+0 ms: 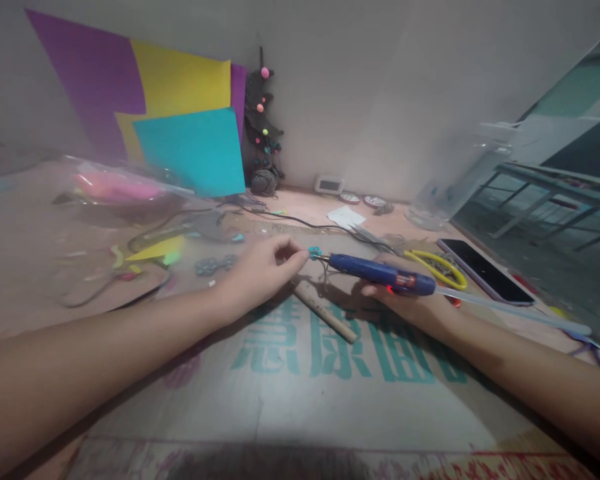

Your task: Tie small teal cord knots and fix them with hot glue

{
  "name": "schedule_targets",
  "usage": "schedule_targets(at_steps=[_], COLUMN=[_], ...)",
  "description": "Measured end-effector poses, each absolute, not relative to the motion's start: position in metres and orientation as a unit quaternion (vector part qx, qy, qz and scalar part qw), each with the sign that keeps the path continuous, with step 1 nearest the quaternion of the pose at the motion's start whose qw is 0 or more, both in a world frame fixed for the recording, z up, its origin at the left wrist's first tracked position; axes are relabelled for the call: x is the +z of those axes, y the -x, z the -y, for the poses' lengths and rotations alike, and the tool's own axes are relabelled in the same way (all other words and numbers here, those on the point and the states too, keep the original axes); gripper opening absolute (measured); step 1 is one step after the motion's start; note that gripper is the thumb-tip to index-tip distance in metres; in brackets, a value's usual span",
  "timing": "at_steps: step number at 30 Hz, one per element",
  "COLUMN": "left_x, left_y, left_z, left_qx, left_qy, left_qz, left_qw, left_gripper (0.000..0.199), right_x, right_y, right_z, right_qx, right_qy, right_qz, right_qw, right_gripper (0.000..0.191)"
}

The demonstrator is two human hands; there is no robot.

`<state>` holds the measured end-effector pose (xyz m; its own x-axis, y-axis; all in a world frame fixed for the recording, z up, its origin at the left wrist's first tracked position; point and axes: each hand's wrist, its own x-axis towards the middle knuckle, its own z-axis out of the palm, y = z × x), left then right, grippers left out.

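Observation:
My left hand (265,272) pinches a small teal flower-shaped piece (315,251) between thumb and fingertips. In my right hand (405,303) is a dark blue glue gun (375,272), held so its metal nozzle points left and meets or nearly meets the teal piece. A long translucent glue stick (510,309) sticks out of its back end, and a small red light glows on its underside. Below the teal piece lies a thin brown stick (325,311) on the printed board. Most of the right fingers are hidden behind the glue gun.
Yellow-handled scissors (436,268) and a phone (485,270) lie at the right. A clear plastic container (440,187) stands behind them. Purple, yellow and teal sheets (193,153) lean on the wall beside a dark branch-like decoration (264,133). Scraps and a bag with pink material (120,185) are left.

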<state>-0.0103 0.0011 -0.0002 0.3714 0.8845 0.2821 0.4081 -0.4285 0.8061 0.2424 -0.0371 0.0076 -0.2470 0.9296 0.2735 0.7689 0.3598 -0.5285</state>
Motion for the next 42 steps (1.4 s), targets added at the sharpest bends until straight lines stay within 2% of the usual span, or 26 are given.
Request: schedule_targets(at_steps=[37,42], left_x=[0.0017,0.0016], left_y=[0.0093,0.0089], left_z=[0.0004,0.0], left_qx=[0.353,0.351], left_qy=[-0.764,-0.764], left_qz=[-0.427,-0.435], left_qw=[0.33,0.322], left_gripper=[0.023,0.024], right_x=[0.0143,0.0125], right_y=[-0.2362,-0.2371], right_z=[0.0424,0.0416], right_qx=[0.151,0.123], right_qy=[0.558,0.555], right_qz=[0.775,0.782], right_qw=[0.253,0.256], right_gripper=[0.027,0.026])
